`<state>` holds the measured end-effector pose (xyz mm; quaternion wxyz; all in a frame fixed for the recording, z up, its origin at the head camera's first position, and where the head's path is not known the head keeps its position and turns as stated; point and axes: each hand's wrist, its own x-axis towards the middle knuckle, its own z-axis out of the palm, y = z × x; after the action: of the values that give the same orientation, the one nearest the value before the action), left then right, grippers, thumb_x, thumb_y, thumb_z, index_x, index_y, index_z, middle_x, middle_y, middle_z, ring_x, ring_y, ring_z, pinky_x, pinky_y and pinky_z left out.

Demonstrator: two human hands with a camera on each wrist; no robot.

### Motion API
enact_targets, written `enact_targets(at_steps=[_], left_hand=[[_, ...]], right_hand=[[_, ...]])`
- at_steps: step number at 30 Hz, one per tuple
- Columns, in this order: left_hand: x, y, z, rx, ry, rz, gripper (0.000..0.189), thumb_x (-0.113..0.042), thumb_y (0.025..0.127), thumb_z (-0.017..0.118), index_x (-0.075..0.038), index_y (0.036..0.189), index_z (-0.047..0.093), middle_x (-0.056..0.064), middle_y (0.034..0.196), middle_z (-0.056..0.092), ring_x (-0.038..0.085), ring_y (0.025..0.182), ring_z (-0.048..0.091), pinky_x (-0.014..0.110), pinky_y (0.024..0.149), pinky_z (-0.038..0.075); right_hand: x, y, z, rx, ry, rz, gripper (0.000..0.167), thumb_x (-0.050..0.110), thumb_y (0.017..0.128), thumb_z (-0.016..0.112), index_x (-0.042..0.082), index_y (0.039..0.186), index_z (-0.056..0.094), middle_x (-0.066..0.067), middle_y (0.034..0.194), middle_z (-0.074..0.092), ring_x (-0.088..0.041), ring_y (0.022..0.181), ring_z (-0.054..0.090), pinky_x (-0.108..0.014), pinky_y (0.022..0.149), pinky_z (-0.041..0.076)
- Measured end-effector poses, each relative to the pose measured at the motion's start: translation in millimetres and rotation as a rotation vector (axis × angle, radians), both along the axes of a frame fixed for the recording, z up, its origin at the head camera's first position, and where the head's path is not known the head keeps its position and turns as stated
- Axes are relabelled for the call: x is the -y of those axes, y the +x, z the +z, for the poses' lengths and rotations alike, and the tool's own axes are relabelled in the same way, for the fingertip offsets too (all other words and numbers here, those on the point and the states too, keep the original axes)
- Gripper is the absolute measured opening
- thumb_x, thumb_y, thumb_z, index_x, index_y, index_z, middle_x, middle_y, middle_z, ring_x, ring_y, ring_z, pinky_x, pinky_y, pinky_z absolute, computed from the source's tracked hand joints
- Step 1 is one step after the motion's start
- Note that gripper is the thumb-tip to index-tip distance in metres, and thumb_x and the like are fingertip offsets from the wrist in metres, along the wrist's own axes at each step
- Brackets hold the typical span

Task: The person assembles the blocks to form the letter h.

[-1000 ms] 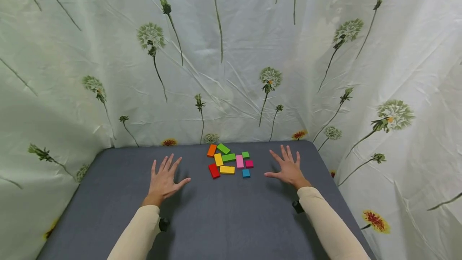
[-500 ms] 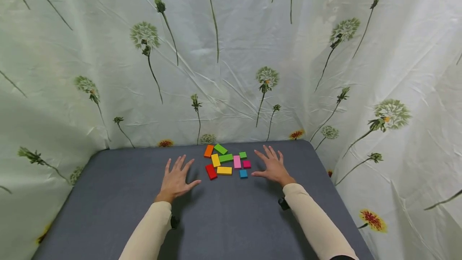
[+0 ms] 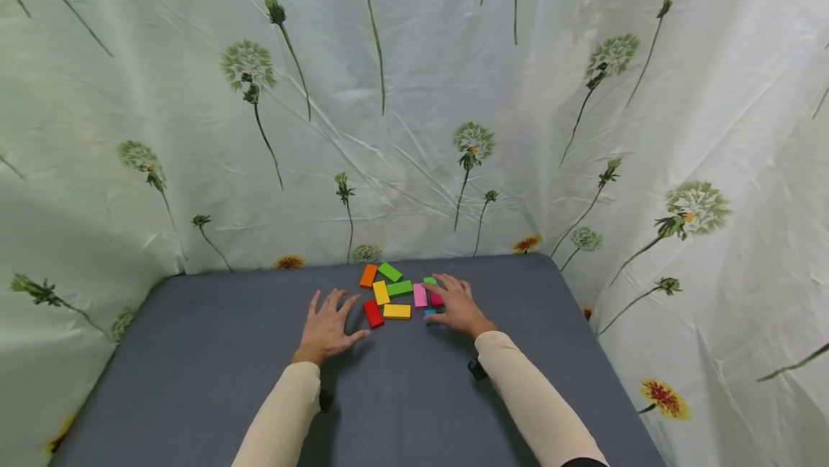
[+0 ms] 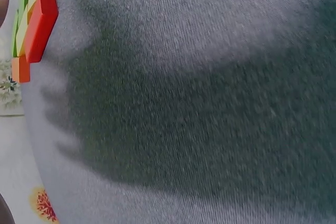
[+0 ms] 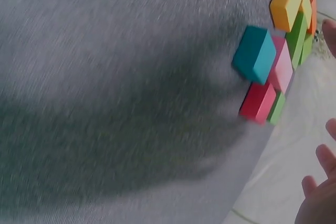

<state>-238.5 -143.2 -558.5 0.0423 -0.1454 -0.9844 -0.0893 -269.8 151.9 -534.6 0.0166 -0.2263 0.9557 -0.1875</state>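
Observation:
Several coloured blocks lie in a loose cluster near the table's far edge. The left hand [image 3: 326, 330], fingers spread, hovers just left of the red block [image 3: 373, 314]. Beside that block lie a yellow block [image 3: 397, 312] and another yellow block [image 3: 381, 293]. Over the cluster's right side is the right hand [image 3: 458, 306], its fingers apart and slightly bent. It partly covers the blue block [image 3: 430, 317], the crimson block [image 3: 437, 300] and the small green block [image 3: 430, 280]. The pink block [image 3: 419, 296] shows just left of its fingers. In the right wrist view the blue block [image 5: 254, 54] stands apart from the fingertips.
Farther back sit an orange block [image 3: 368, 276], a green block [image 3: 390, 272] and a longer green block [image 3: 400, 288]. A dark grey cloth covers the table [image 3: 214, 366]. Behind it and at both sides hangs a pale flowered curtain [image 3: 414, 165].
Both hands have moved inward toward the blocks, the right one farther, now reaching over the cluster's right side. The blocks keep their arrangement while the head view shifts slightly.

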Motion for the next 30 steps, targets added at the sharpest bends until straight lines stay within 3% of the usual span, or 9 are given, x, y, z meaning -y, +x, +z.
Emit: enact_targets(at_steps=[6, 13, 19, 30], left_hand=[[-10.1, -5.2, -4.9, 0.01, -0.006, -0.007, 0.077, -0.059, 0.078, 0.069, -0.015, 0.139, 0.051, 0.017, 0.14, 0.047, 0.037, 0.134, 0.038, 0.058, 0.111, 0.012], [-22.6, -10.4, -7.0, 0.058, -0.028, -0.014, 0.072, -0.055, 0.08, 0.069, -0.019, 0.139, 0.051, 0.014, 0.144, 0.046, 0.035, 0.136, 0.036, 0.058, 0.112, 0.013], [-25.1, -12.4, -11.0, 0.102, -0.058, -0.024, 0.067, -0.052, 0.083, 0.068, -0.019, 0.139, 0.053, 0.013, 0.146, 0.044, 0.035, 0.137, 0.036, 0.057, 0.112, 0.014], [-29.9, -13.6, -13.0, 0.149, 0.014, -0.056, 0.055, -0.036, 0.085, 0.071, -0.009, 0.131, 0.06, 0.017, 0.138, 0.052, 0.036, 0.131, 0.043, 0.048, 0.112, 0.024]], right_hand=[[15.6, -2.0, -5.1, -0.001, 0.002, 0.071, 0.063, 0.029, 0.082, 0.077, 0.011, 0.137, 0.054, -0.014, 0.144, 0.044, -0.034, 0.134, 0.036, -0.057, 0.106, 0.023], [33.1, -8.0, -12.8, 0.021, 0.06, 0.091, 0.056, 0.028, 0.084, 0.076, 0.017, 0.135, 0.057, -0.01, 0.143, 0.047, -0.026, 0.132, 0.042, -0.048, 0.107, 0.027], [43.4, -9.5, -17.9, 0.025, 0.081, 0.117, 0.052, 0.025, 0.084, 0.075, 0.018, 0.133, 0.059, -0.009, 0.14, 0.05, -0.027, 0.132, 0.043, -0.046, 0.106, 0.031], [55.2, -7.1, -32.0, -0.032, 0.067, 0.125, 0.038, 0.023, 0.088, 0.071, 0.014, 0.125, 0.066, -0.003, 0.132, 0.058, -0.019, 0.123, 0.052, -0.04, 0.101, 0.038]])
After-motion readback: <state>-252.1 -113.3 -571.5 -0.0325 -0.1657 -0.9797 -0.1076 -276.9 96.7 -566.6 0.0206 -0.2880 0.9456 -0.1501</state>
